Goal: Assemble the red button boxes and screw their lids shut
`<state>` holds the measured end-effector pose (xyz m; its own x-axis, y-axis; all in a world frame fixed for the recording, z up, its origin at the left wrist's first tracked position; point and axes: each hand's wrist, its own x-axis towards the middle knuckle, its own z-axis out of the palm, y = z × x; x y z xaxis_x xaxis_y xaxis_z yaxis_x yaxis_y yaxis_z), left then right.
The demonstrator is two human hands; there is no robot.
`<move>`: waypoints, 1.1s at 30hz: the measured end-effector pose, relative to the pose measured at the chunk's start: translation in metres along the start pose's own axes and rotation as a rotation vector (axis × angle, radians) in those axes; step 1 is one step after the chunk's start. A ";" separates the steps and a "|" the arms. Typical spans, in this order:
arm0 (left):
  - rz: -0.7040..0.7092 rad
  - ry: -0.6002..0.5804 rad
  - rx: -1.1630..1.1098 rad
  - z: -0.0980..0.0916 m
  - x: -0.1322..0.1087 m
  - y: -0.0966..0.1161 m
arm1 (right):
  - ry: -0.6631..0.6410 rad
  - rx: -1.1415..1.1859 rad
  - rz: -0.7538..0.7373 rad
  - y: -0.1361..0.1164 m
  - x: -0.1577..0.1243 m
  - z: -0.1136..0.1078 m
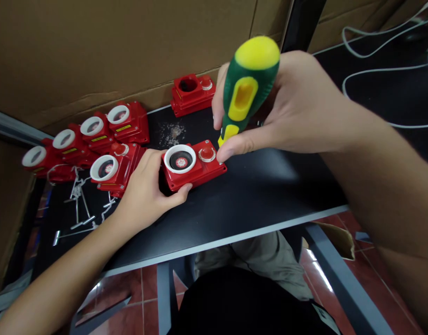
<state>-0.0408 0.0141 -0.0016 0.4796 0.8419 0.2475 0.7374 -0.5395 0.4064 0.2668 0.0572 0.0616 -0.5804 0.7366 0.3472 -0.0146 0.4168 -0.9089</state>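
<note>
My left hand point(152, 186) grips the left end of a red box point(200, 176) lying on the black table. The box has a white ring around a dark round recess and, beside it, a red dome-shaped knob point(207, 154). Above the right end of that box, my right hand point(287, 107) is closed around a screwdriver point(250, 79) with a green and yellow handle. Its shaft points down toward the box's right corner, near a screw point(220, 163). The tip is hidden behind my fingers, so whether it touches the screw cannot be made out.
Several similar red boxes point(130, 123) stand in a row at the left. Another red box point(191, 95), without a white ring, sits by the cardboard point(130, 42) at the back. Small metal hammers point(79, 209) on cords lie front left. White cables point(384, 72) loop at the right.
</note>
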 end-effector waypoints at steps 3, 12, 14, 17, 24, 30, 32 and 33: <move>-0.014 -0.015 -0.005 -0.001 0.000 0.000 | -0.003 0.017 -0.013 -0.001 0.000 0.003; -0.008 0.002 0.009 0.000 0.000 0.000 | -0.117 -0.099 0.093 -0.018 -0.010 -0.018; -0.010 0.002 0.007 0.000 0.000 -0.001 | -0.111 -0.129 0.070 -0.016 -0.009 -0.020; -0.004 0.011 0.004 0.001 -0.001 -0.002 | -0.058 -0.165 0.031 -0.007 -0.008 -0.020; 0.030 0.009 -0.021 0.002 -0.002 -0.004 | 0.056 -0.140 -0.082 0.008 0.000 -0.003; 0.026 0.004 0.003 0.001 -0.001 -0.003 | -0.048 -0.136 -0.016 -0.001 -0.001 -0.010; 0.021 0.010 0.021 0.001 -0.001 -0.003 | -0.092 -0.126 0.016 -0.007 -0.004 -0.017; 0.018 0.012 0.028 0.002 -0.001 -0.003 | -0.111 -0.116 0.025 -0.009 -0.005 -0.020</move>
<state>-0.0429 0.0144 -0.0044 0.4870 0.8322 0.2649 0.7420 -0.5543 0.3771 0.2858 0.0605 0.0728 -0.6661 0.6866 0.2914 0.0913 0.4628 -0.8818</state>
